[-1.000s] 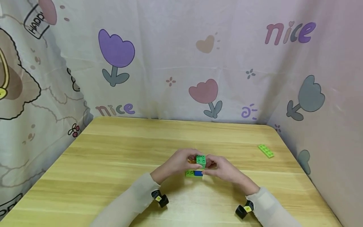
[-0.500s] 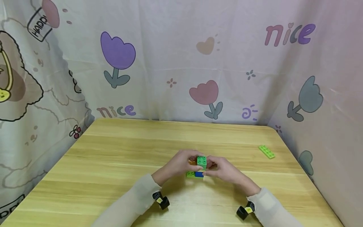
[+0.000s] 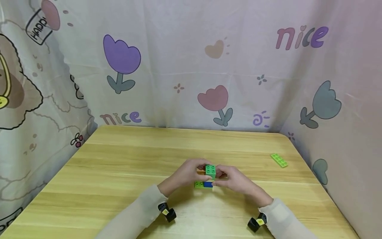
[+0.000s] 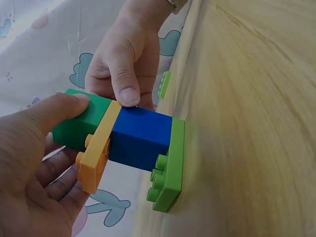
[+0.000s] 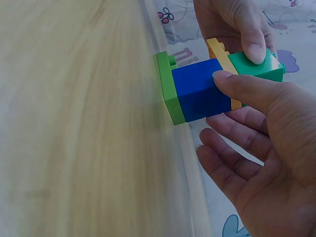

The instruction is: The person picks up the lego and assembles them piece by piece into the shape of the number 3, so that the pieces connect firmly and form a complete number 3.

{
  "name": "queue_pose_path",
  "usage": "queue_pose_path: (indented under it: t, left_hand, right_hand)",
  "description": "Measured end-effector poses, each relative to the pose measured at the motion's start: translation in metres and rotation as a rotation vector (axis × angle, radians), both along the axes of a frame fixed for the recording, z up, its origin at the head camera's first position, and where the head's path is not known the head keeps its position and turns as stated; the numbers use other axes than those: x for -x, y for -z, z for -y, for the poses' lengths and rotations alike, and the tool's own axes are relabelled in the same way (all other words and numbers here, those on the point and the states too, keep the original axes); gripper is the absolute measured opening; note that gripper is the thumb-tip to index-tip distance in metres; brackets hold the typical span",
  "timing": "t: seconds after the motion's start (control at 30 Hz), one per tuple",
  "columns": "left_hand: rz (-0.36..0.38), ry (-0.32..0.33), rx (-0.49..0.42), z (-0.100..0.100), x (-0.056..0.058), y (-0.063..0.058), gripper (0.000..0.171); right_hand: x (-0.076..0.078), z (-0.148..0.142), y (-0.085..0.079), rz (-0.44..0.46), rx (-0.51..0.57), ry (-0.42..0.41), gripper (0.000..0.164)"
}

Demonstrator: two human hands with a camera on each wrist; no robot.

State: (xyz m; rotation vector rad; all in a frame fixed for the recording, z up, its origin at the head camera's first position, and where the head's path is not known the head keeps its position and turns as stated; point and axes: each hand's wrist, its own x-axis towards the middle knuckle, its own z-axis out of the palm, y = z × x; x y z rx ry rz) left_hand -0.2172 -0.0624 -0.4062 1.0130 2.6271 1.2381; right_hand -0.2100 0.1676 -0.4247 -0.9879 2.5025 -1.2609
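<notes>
A small stack of toy building bricks stands between the two hands, low over the table. At its base is a light green plate [image 4: 173,170] with studs showing at one end. On that sits a blue brick [image 5: 200,84], then an orange plate [image 4: 98,160] that juts out to the left, and a green brick [image 3: 210,170] on top with its studs up. My left hand [image 3: 186,174] pinches the green brick, thumb on its near face. My right hand [image 3: 237,179] has its thumb on the blue brick beside the orange plate, its fingers partly hidden behind.
Another light green plate [image 3: 279,160] lies apart at the right of the wooden table [image 3: 125,159]. A patterned curtain [image 3: 167,59] hangs behind the table and at both sides. Each wrist carries a small black camera.
</notes>
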Motion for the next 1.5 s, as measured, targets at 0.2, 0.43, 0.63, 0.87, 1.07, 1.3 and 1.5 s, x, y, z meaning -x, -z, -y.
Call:
queue_pose_path:
  t: [0.2, 0.43, 0.63, 0.87, 1.07, 1.3, 1.5]
  left_hand:
    - [0.017, -0.002, -0.001, 0.001, 0.0, 0.0, 0.032]
    - [0.025, -0.011, 0.014, 0.004, 0.001, 0.0, 0.035]
    - [0.05, -0.003, -0.002, 0.007, 0.002, -0.001, 0.036]
    - [0.049, 0.024, 0.007, 0.012, 0.003, -0.006, 0.038]
    - [0.03, 0.025, 0.051, 0.016, 0.006, -0.01, 0.038]
    - [0.044, 0.04, 0.041, 0.018, 0.007, -0.011, 0.036]
    - [0.035, 0.038, 0.033, 0.018, 0.008, -0.008, 0.037]
  right_hand:
    - [-0.001, 0.001, -0.001, 0.004, -0.014, 0.009, 0.024]
    - [0.0, -0.002, -0.002, -0.004, -0.038, 0.025, 0.033]
    - [0.003, -0.006, -0.004, -0.044, -0.031, 0.044, 0.035]
    - [0.006, -0.013, -0.009, -0.072, -0.052, 0.096, 0.041]
    - [0.008, -0.02, -0.015, -0.098, -0.059, 0.143, 0.043]
    - [0.013, -0.031, -0.022, -0.129, -0.057, 0.215, 0.042]
    - [0.018, -0.039, -0.021, -0.181, -0.081, 0.274, 0.044]
